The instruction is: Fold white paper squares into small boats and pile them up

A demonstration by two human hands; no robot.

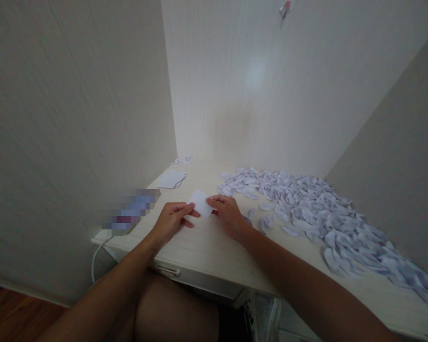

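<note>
A small white paper slip point(200, 202) is held just above the pale wooden desk point(207, 247), pinched from both sides. My left hand point(173, 220) grips its left edge with fingers closed. My right hand point(228, 213) grips its right edge, fingers curled over it. Both forearms reach in from the bottom of the view. A large heap of folded white paper pieces point(317, 213) spreads over the desk to the right of my right hand, with a few loose ones point(266, 222) close to my wrist.
A thin stack of blank white slips point(171, 179) lies at the desk's back left. A blurred-out flat object point(131, 211) with a white cable point(94, 261) sits at the left edge. Walls enclose the desk on three sides. A drawer handle point(168, 270) shows below the front edge.
</note>
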